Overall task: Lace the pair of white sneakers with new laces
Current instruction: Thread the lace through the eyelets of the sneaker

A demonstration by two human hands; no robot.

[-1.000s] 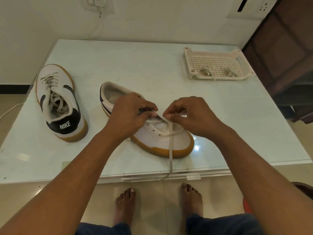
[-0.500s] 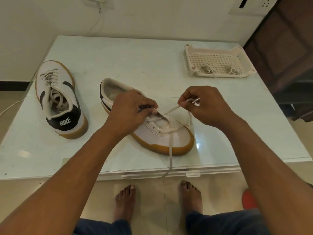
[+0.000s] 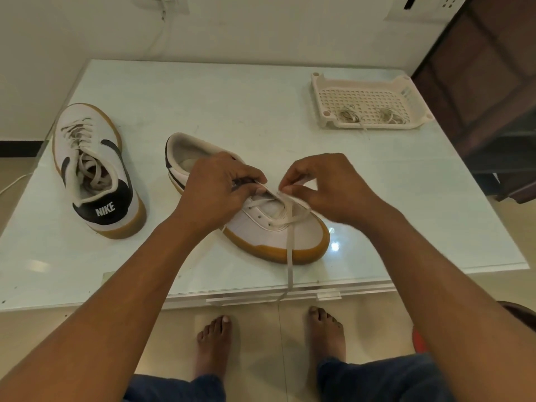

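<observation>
A white sneaker [image 3: 269, 230] with a gum sole lies in the middle of the table, toe toward me and to the right. My left hand [image 3: 217, 190] grips its upper at the eyelets. My right hand [image 3: 324, 184] pinches one end of the white lace [image 3: 290, 250] just above the tongue. The lace crosses the lower eyelets, and its other end trails over the toe and off the table's front edge. The second sneaker [image 3: 95, 172], laced, with a black NIKE heel tab, stands at the left.
A white perforated plastic tray [image 3: 417, 97] at the back right holds two bundles of old laces [image 3: 349, 114]. The glass table top [image 3: 232, 105] ends close to my bare feet. A dark wooden door is at the right.
My right hand pulled the lace end up and out to the right half a second ago, and now it is back down near the eyelets beside my left hand.
</observation>
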